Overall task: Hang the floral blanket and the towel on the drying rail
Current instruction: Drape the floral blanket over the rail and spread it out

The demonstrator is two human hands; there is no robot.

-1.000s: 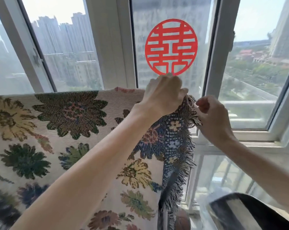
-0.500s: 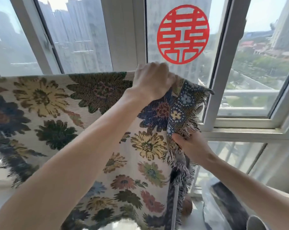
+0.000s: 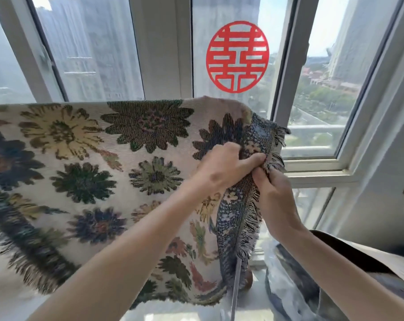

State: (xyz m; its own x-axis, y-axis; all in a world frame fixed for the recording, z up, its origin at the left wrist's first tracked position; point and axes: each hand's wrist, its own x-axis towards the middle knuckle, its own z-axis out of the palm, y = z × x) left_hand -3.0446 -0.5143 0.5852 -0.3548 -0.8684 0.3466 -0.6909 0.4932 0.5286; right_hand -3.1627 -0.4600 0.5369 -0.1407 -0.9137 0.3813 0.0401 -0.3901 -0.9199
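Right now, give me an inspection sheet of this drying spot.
Surface: drying rail hidden under the cloth; not visible.
Job's things: floral blanket draped over, hanging down, fringed side edge at right; towel not identifiable.
Clutter: dark item wrapped in clear plastic at lower right.
Grippers: left hand grips the blanket's fringed edge; right hand pinches the same edge just below.
Cables: nothing seen.
Surroundings: white-framed window with a red round paper cutout; towers and trees outside.
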